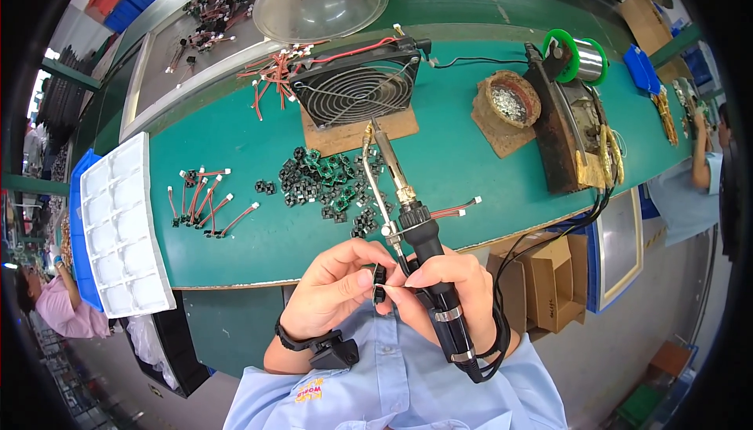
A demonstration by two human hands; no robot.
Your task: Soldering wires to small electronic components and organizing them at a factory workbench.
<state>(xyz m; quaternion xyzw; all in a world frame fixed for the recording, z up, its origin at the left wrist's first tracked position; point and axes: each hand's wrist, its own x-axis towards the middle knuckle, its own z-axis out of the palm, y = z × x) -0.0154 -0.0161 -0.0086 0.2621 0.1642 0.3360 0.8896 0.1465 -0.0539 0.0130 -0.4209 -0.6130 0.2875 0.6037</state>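
Close to my chest, my left hand [331, 287] pinches a small black component [380, 279] between thumb and fingers. My right hand [464, 279] is wrapped round a black soldering iron [424, 234] with a thin metal feed tube clamped alongside. Its fingertips also reach the component's lower end. The iron's tip points away from me, over the green table [259, 261]. Just beyond my hands lies a heap of small black parts [310, 183], some with green boards. Red and black wires with white connectors [459, 211] stick out to the right of the iron.
A black fan [357, 91] stands behind the heap. Wired pieces [205, 201] lie at left, beside a white compartment tray [121, 226]. At right are a round pot [514, 101] and a solder spool [580, 60]. Black cables [541, 234] hang from the iron; cardboard boxes [553, 281] sit below.
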